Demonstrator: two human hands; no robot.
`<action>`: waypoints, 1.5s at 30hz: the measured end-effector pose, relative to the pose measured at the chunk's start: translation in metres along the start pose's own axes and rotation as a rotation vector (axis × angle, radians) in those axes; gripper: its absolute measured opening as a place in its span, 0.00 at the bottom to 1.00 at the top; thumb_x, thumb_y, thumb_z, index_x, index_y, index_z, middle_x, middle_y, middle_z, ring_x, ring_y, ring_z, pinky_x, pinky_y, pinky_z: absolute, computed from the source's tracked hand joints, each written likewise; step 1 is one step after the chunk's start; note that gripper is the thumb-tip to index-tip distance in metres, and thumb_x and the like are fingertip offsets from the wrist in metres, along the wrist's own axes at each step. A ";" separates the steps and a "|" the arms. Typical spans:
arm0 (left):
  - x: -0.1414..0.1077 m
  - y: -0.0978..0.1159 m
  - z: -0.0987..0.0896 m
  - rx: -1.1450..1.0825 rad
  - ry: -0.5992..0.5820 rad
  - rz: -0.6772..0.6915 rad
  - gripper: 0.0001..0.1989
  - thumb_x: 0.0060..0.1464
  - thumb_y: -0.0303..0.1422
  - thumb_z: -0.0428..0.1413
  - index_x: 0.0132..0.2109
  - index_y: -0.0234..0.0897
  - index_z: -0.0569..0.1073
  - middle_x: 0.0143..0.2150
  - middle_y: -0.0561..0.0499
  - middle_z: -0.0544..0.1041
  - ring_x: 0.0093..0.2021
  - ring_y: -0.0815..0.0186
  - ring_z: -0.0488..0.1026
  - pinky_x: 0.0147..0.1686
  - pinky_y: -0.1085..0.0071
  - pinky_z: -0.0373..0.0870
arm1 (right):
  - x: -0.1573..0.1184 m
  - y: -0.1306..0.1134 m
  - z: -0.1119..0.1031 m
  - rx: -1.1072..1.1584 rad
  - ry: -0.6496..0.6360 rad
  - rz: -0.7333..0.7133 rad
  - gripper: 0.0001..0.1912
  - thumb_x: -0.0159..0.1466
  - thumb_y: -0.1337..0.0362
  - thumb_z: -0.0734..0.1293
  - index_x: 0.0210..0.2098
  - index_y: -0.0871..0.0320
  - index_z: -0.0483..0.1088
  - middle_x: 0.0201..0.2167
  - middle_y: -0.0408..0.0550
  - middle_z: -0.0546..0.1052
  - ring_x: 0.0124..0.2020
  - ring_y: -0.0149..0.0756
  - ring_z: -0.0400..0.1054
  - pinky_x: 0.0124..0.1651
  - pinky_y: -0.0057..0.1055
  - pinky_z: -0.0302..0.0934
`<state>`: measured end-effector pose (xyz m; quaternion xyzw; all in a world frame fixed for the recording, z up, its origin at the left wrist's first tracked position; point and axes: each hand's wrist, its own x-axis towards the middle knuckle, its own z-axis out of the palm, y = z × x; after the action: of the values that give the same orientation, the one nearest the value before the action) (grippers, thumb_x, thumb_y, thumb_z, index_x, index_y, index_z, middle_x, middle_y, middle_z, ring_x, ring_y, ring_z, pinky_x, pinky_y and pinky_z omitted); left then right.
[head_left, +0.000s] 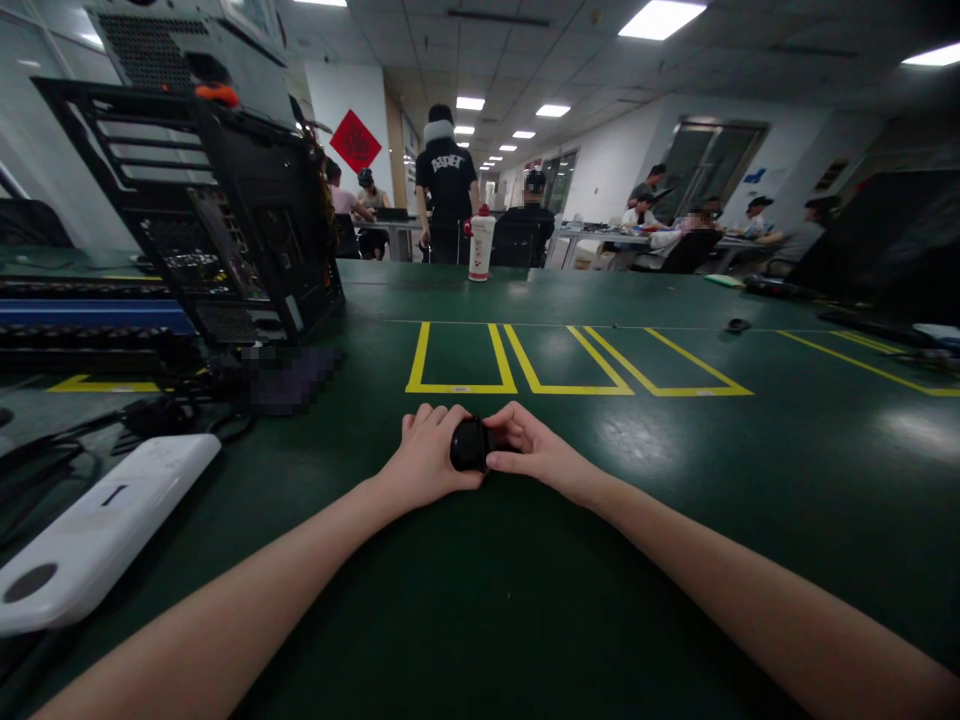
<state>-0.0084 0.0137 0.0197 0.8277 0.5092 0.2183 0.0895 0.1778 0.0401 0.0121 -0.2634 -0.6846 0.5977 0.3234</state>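
One small black object, frame centre, on or just above green tabletop; gripped by left hand, right-hand fingertips pinching its side. Risk: slipping, if both grips loosen.

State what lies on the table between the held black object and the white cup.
In the head view, a yellow tape outline lies between the black object and the white cup; the green table inside it is bare.

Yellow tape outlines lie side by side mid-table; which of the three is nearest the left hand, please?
The leftmost outline; it lies just beyond the left hand, while the middle outline and right outline sit farther right.
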 end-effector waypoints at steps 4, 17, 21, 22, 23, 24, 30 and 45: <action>0.000 0.002 -0.003 -0.022 -0.017 -0.014 0.24 0.42 0.43 0.56 0.45 0.39 0.63 0.42 0.48 0.67 0.41 0.56 0.61 0.40 0.60 0.57 | 0.001 0.003 0.004 -0.020 0.113 0.021 0.11 0.57 0.62 0.64 0.40 0.55 0.61 0.40 0.45 0.68 0.44 0.35 0.64 0.50 0.40 0.57; 0.001 0.001 0.000 0.011 0.006 -0.008 0.24 0.41 0.43 0.56 0.45 0.38 0.63 0.40 0.47 0.68 0.41 0.55 0.61 0.39 0.60 0.57 | 0.000 0.004 0.001 0.015 0.021 -0.012 0.17 0.52 0.66 0.69 0.38 0.56 0.60 0.41 0.45 0.68 0.45 0.35 0.64 0.51 0.40 0.56; 0.002 0.000 0.003 0.024 0.016 -0.004 0.24 0.41 0.44 0.56 0.45 0.39 0.63 0.40 0.47 0.68 0.40 0.55 0.61 0.38 0.60 0.57 | 0.002 0.009 0.004 -0.007 0.086 0.006 0.16 0.55 0.64 0.66 0.41 0.55 0.60 0.40 0.45 0.68 0.45 0.35 0.64 0.50 0.39 0.57; 0.002 -0.001 0.003 0.022 0.016 -0.002 0.24 0.41 0.45 0.56 0.45 0.39 0.63 0.40 0.47 0.68 0.40 0.56 0.61 0.38 0.61 0.57 | 0.002 0.009 0.004 -0.021 0.086 0.016 0.17 0.55 0.64 0.66 0.43 0.55 0.59 0.41 0.46 0.68 0.46 0.35 0.63 0.50 0.40 0.57; 0.002 -0.001 0.003 0.017 0.015 0.000 0.24 0.41 0.44 0.56 0.45 0.39 0.63 0.40 0.47 0.68 0.40 0.56 0.61 0.38 0.61 0.57 | 0.002 0.010 0.003 -0.032 0.080 0.024 0.18 0.56 0.63 0.66 0.44 0.55 0.59 0.42 0.46 0.68 0.47 0.36 0.63 0.51 0.40 0.56; 0.002 0.000 0.002 0.012 0.011 0.001 0.24 0.41 0.44 0.56 0.45 0.39 0.63 0.40 0.47 0.68 0.40 0.56 0.61 0.38 0.61 0.57 | 0.002 0.009 0.002 -0.042 0.065 0.027 0.18 0.56 0.64 0.65 0.45 0.55 0.59 0.42 0.47 0.67 0.47 0.36 0.63 0.52 0.41 0.55; 0.001 0.002 -0.002 -0.007 -0.019 -0.013 0.25 0.41 0.43 0.56 0.46 0.39 0.62 0.41 0.47 0.68 0.41 0.55 0.61 0.39 0.60 0.57 | 0.000 0.003 -0.003 -0.051 -0.040 -0.038 0.21 0.50 0.69 0.70 0.41 0.56 0.59 0.44 0.46 0.67 0.48 0.36 0.62 0.53 0.41 0.54; 0.001 0.000 0.001 0.003 0.001 -0.005 0.25 0.40 0.43 0.56 0.45 0.39 0.63 0.40 0.48 0.67 0.40 0.55 0.61 0.39 0.60 0.57 | 0.001 0.003 -0.002 -0.017 -0.031 -0.012 0.20 0.51 0.69 0.69 0.41 0.56 0.60 0.45 0.46 0.67 0.49 0.36 0.62 0.54 0.41 0.54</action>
<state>-0.0073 0.0149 0.0192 0.8265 0.5115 0.2176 0.0886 0.1788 0.0421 0.0098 -0.2525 -0.6962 0.5940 0.3142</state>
